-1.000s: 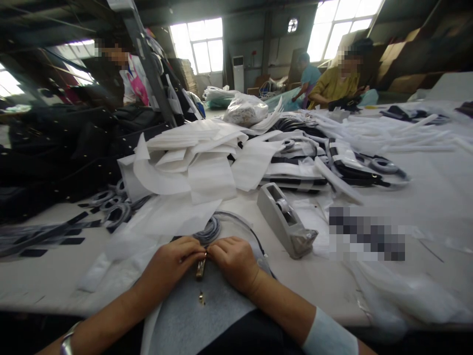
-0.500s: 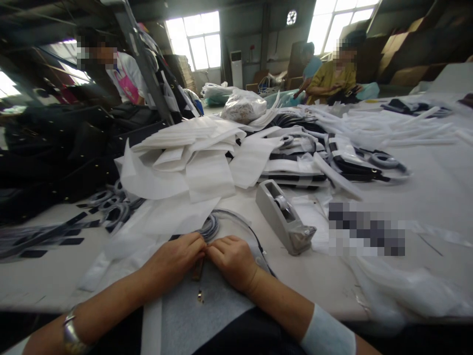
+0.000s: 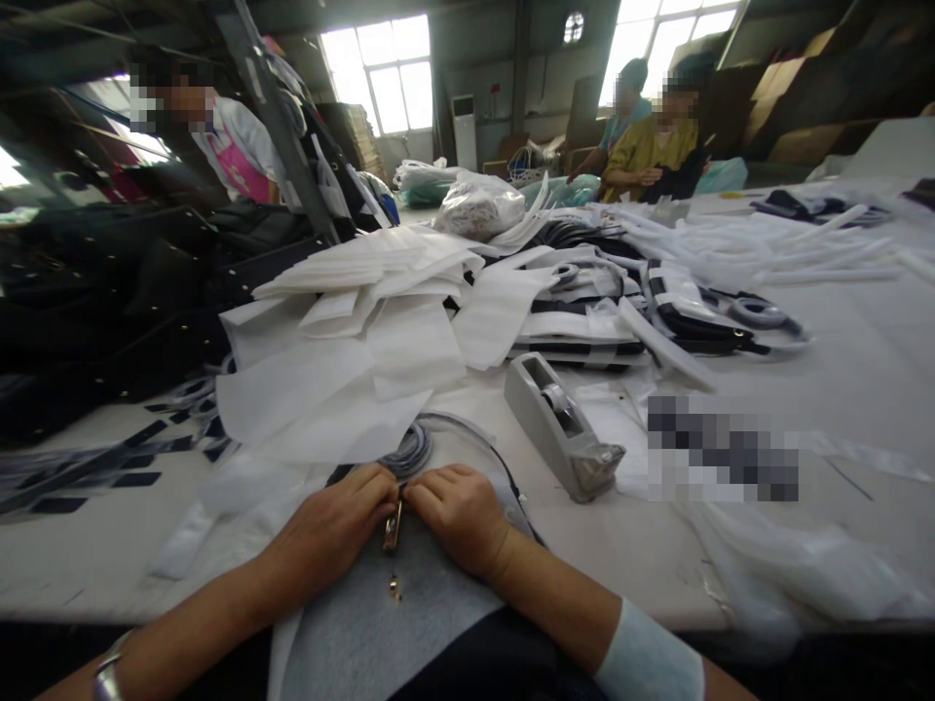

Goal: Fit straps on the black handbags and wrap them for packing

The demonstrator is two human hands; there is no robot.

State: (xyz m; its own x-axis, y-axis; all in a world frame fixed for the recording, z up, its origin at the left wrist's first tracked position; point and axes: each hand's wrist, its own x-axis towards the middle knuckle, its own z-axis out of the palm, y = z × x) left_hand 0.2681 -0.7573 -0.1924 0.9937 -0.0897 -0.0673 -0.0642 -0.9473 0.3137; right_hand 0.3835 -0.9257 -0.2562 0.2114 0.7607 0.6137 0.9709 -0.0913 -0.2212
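Note:
My left hand (image 3: 349, 506) and my right hand (image 3: 459, 516) meet at the far edge of a bag-like piece lying before me. Both have curled, closed fingers; what they pinch is hidden beneath the fingertips. Between them a shiny brass-coloured metal piece (image 3: 392, 531) lies lengthwise, its upper end close to my left fingertips. Just below it sits a small gold fitting (image 3: 394, 587). A pale grey-white sheet (image 3: 365, 623) covers the piece's front, with dark fabric (image 3: 497, 662) showing lower down. Behind my fingers rests a wrapped grey coil (image 3: 410, 448), and a dark cord curves round to the right.
A grey tape dispenser (image 3: 559, 424) stands right of my hands. White foam sheets (image 3: 328, 389) are heaped ahead, beside wrapped dark bags (image 3: 577, 346). Black goods (image 3: 109, 312) are piled left, clear plastic (image 3: 810, 565) lies right. Several people work across the table.
My left hand and forearm have shifted slightly left and down, uncovering more of the metal piece, which now shines. My right hand has barely moved. Several foam sheets on the left lie flatter.

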